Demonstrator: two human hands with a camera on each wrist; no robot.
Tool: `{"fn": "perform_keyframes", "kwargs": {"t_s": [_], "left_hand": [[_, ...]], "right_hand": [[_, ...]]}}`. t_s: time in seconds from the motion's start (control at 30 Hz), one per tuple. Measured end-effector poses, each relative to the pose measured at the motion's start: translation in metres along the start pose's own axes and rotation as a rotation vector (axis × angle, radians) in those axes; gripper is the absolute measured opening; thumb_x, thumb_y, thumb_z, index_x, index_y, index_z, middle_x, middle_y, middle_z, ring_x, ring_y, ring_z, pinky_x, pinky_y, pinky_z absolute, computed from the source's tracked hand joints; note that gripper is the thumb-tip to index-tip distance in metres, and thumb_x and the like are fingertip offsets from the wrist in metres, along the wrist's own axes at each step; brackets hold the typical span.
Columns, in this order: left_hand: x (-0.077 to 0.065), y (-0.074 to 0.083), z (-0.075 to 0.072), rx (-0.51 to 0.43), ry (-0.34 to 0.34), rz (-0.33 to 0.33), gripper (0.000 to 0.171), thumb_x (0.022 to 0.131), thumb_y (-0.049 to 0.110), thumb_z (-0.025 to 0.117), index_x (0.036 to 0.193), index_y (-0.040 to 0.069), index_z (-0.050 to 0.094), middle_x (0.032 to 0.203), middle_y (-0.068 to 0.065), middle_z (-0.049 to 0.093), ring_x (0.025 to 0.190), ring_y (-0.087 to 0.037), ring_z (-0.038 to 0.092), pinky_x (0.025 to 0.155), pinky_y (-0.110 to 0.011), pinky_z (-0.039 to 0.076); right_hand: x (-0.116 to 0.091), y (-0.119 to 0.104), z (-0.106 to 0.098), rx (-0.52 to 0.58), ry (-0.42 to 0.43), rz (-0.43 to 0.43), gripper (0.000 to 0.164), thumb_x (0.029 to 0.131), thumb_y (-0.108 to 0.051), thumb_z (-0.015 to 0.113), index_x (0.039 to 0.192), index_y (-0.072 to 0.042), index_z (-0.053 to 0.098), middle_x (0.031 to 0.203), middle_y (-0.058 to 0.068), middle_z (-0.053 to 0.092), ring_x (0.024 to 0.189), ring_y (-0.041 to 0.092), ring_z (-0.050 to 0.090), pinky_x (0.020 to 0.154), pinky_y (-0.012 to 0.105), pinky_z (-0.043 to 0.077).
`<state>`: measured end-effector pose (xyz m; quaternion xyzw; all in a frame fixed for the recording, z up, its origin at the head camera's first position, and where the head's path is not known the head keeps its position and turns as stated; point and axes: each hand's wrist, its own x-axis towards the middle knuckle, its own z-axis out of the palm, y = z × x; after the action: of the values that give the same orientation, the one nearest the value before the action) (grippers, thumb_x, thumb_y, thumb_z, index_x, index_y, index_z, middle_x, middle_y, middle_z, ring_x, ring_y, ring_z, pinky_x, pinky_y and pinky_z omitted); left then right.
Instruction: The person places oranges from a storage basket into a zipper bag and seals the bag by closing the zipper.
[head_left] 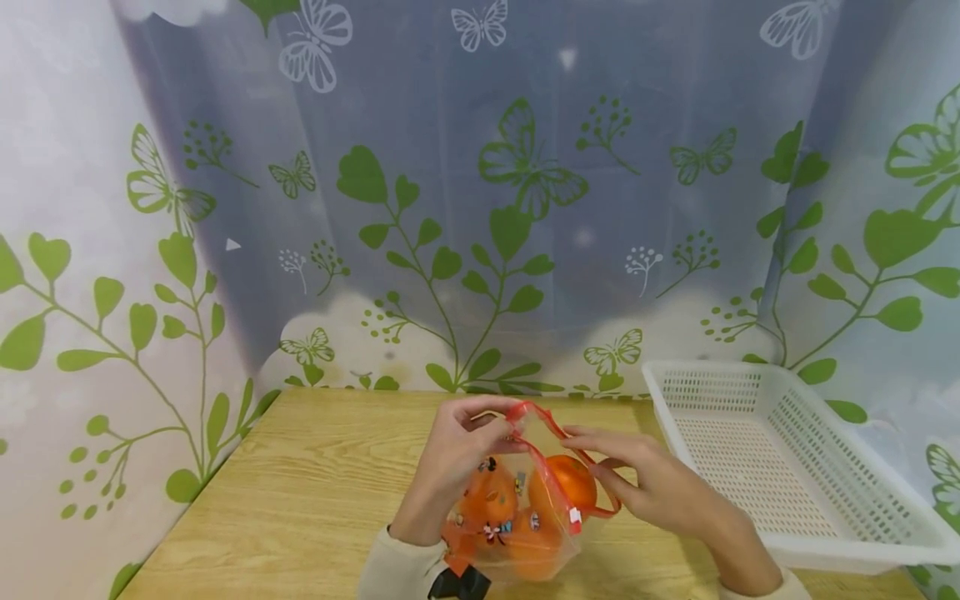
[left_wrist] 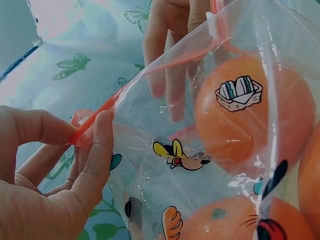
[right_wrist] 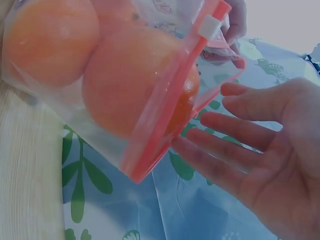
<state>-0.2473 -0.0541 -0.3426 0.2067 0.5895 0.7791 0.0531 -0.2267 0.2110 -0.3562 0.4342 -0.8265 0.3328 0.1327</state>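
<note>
A clear zip bag (head_left: 551,560) with a red zip edge and small cartoon prints holds several oranges (head_left: 576,482). Its mouth stands open, and a white slider (right_wrist: 209,27) sits at one end of the zip. My left hand (head_left: 459,450) pinches the far corner of the red edge between thumb and forefinger, as the left wrist view (left_wrist: 65,170) confirms. On the other side of the mouth, my right hand (head_left: 656,483) has its fingers extended beside the red edge. In the right wrist view those fingers (right_wrist: 220,150) look nearly straight, with fingertips at or touching the rim.
A white perforated plastic basket (head_left: 847,548) stands on the right of the wooden table (head_left: 322,492). Behind and at both sides hangs a curtain (head_left: 480,250) printed with leaves and butterflies. A black item (head_left: 459,582) lies at the left sleeve.
</note>
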Motion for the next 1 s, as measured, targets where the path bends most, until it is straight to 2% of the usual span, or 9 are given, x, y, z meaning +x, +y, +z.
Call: {"fn": "perform_keyframes", "kwargs": {"t_s": [0.17,0.3,0.57,0.7,0.83,1.0], "left_hand": [[-0.001,0.000,-0.001,-0.004,-0.005,0.006,0.031,0.096,-0.003,0.063,0.125,-0.014,0.066,0.100,-0.002,0.077,0.082,-0.012,0.073,0.079,-0.036,0.068],[-0.001,0.001,0.000,-0.001,-0.014,0.009,0.030,0.096,-0.004,0.063,0.124,-0.015,0.066,0.100,-0.001,0.077,0.082,-0.012,0.074,0.079,-0.035,0.068],[0.000,0.004,0.001,0.039,-0.029,0.020,0.027,0.097,-0.005,0.060,0.120,-0.015,0.067,0.098,0.001,0.076,0.084,-0.013,0.073,0.079,-0.037,0.068],[-0.001,0.006,0.001,0.049,-0.039,0.022,0.026,0.097,-0.005,0.059,0.118,-0.017,0.067,0.101,-0.001,0.075,0.085,-0.013,0.072,0.079,-0.038,0.068],[-0.002,0.007,0.001,0.053,-0.046,0.027,0.025,0.097,-0.004,0.058,0.117,-0.017,0.067,0.098,0.000,0.075,0.080,-0.013,0.071,0.079,-0.038,0.068],[-0.001,0.009,0.000,0.067,-0.041,0.028,0.025,0.098,-0.002,0.058,0.117,-0.016,0.067,0.097,0.000,0.075,0.077,-0.013,0.070,0.078,-0.038,0.068]], "right_hand": [[0.001,0.005,-0.003,-0.122,0.119,-0.032,0.050,0.086,0.016,0.071,0.130,-0.006,0.069,0.127,0.012,0.074,0.109,0.025,0.073,0.081,0.027,0.066],[0.001,0.009,-0.006,-0.174,0.184,-0.043,0.049,0.083,0.017,0.073,0.125,-0.007,0.071,0.119,0.009,0.076,0.102,0.021,0.075,0.078,0.025,0.066],[0.002,0.013,-0.011,-0.202,0.225,-0.042,0.050,0.081,0.017,0.075,0.123,-0.009,0.072,0.116,0.009,0.077,0.099,0.013,0.075,0.080,0.014,0.061],[0.011,0.017,-0.011,-0.193,0.192,-0.043,0.052,0.079,0.018,0.076,0.123,-0.010,0.073,0.116,0.008,0.077,0.098,0.015,0.075,0.079,0.019,0.064],[0.026,0.021,-0.009,-0.162,0.096,-0.045,0.054,0.080,0.020,0.075,0.125,-0.008,0.071,0.117,0.007,0.077,0.098,0.019,0.074,0.078,0.025,0.066],[0.042,0.023,-0.006,-0.147,-0.011,-0.134,0.046,0.082,0.016,0.076,0.122,-0.006,0.072,0.116,0.011,0.077,0.100,0.027,0.074,0.076,0.027,0.066]]}}
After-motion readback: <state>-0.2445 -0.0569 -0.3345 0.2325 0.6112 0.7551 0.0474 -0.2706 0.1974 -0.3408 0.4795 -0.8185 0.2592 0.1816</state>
